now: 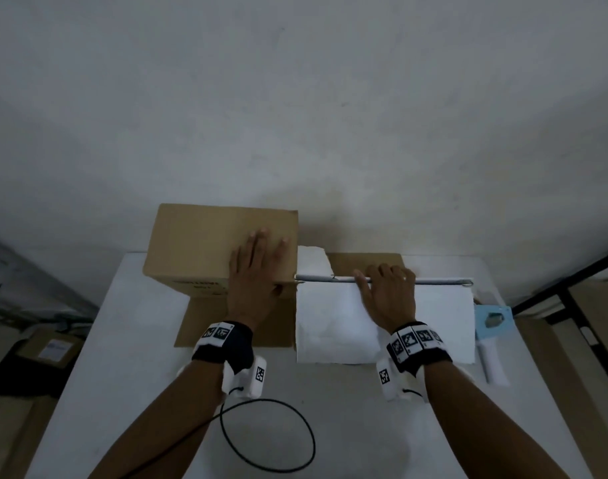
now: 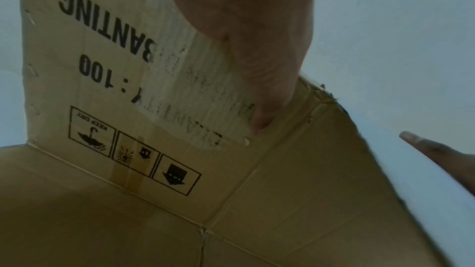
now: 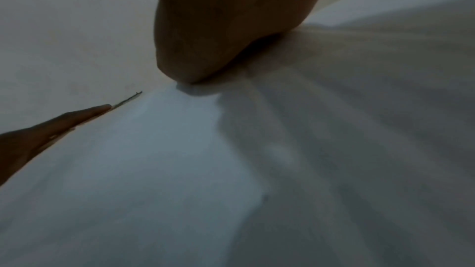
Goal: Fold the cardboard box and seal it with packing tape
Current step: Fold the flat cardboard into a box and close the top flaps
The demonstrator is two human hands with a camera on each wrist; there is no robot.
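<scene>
Your cardboard box [image 1: 206, 243] stands at the far left of the white desk [image 1: 347, 426], close to the wall. One brown flap [image 1: 226, 323] lies flat on the desk on the near side of the box. Your left hand [image 1: 257, 267] lies flat on top of the box near its right edge, fingers straight and spread, with the thumb [image 2: 267, 96] down over the printed front face, as your left wrist view shows.

Just right of the box, a white-surfaced flap [image 1: 333, 326] spreads out level from the box's top edge, torn at its far left corner. Your right hand [image 1: 387, 292] rests on this flap at its far edge, fingers bent over a thin grey rod [image 1: 434, 281] that runs along that edge. You cannot tell from any view whether the fingers actually clasp the rod or only lie on it; the right wrist view is dim and blurred.

A light blue tape dispenser [image 1: 491, 337] with a white handle lies on the desk to the right of the box's white flap, touched by neither hand. A black cable [image 1: 268, 437] loops on the desk, nearer you than the box.
</scene>
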